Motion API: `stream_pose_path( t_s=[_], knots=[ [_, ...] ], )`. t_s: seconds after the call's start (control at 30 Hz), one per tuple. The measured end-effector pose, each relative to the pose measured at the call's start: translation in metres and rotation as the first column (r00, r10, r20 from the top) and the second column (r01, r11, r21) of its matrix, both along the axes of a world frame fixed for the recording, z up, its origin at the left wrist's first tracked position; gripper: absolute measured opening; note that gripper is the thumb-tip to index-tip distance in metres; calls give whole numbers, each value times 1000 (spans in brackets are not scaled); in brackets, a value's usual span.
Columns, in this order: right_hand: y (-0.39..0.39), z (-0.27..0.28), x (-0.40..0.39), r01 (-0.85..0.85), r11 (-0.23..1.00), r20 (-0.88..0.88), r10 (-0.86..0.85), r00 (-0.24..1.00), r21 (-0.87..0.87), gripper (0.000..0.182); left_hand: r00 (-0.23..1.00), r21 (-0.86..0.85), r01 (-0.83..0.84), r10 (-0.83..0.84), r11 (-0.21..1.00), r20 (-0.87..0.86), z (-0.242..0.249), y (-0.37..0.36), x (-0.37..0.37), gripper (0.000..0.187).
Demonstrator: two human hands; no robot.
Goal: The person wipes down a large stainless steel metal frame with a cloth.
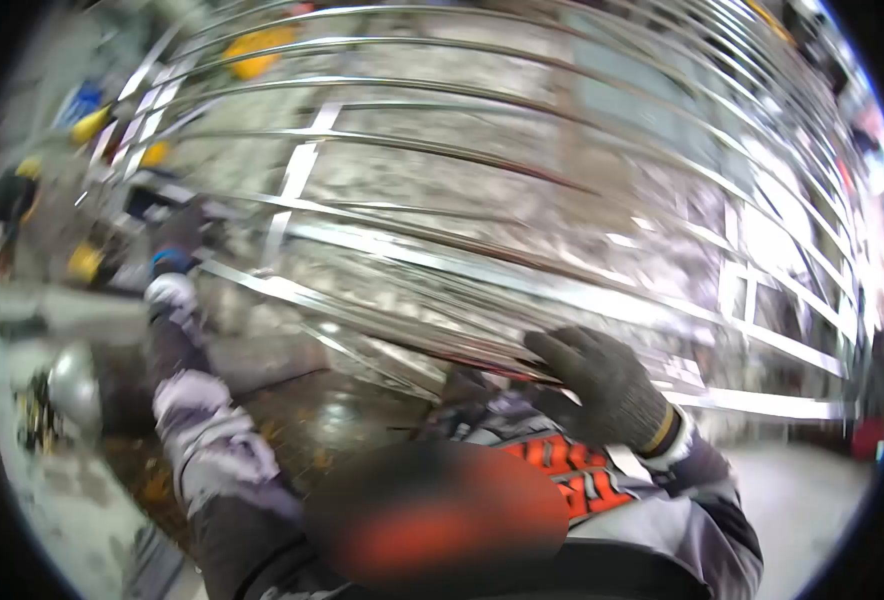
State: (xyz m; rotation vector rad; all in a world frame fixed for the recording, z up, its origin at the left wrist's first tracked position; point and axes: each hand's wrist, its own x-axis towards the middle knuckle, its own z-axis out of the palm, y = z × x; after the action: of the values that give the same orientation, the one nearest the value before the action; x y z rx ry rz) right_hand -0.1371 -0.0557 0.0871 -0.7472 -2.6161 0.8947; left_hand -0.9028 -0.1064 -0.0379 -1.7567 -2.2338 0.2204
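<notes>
My left hand (180, 230), in a dark glove with a blue band at the wrist, reaches far out to the left edge of a shiny metal frame (302, 175). A dark object (147, 203) lies beside its fingers, which motion blurs. Nearer my body, my right hand (597, 385) wears a grey knit glove with a yellowish cuff edge. Its fingers and thumb close around the end of a bundle of thin metal rods (442, 335). The rods run leftward along the near side of the frame.
Long parallel bars of the frame span the view. A large cylinder (127, 385) lies at the left, by a dark stained surface (337, 420). Yellow items (87, 262) are at the far left. Pale floor (802, 495) shows at the lower right.
</notes>
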Motion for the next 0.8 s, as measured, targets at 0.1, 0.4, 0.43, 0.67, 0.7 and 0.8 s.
stream_pose_path(
  t_s=[0.1,0.4,0.43,0.67,0.7,0.8],
  knots=[
    [-15,-9,40,122,993,-91,-121,988,2,42,820,11,-221,179,975,544,21,-41,82,41],
    [-40,-32,161,348,937,-337,-316,887,39,39,513,387,-6,-329,922,793,49,-39,446,60],
    [-40,-32,176,391,919,-348,-351,870,52,35,636,315,176,-352,933,687,70,-40,491,59],
    [-38,-36,271,798,532,-173,-790,588,281,36,597,-55,595,-394,802,699,137,-10,598,54],
    [-40,-40,280,814,482,-142,-826,546,325,36,585,-48,614,-413,788,698,139,-4,588,54],
    [-44,-44,295,839,389,-141,-872,468,381,26,680,-298,710,-511,638,526,150,16,557,55]
  ],
)
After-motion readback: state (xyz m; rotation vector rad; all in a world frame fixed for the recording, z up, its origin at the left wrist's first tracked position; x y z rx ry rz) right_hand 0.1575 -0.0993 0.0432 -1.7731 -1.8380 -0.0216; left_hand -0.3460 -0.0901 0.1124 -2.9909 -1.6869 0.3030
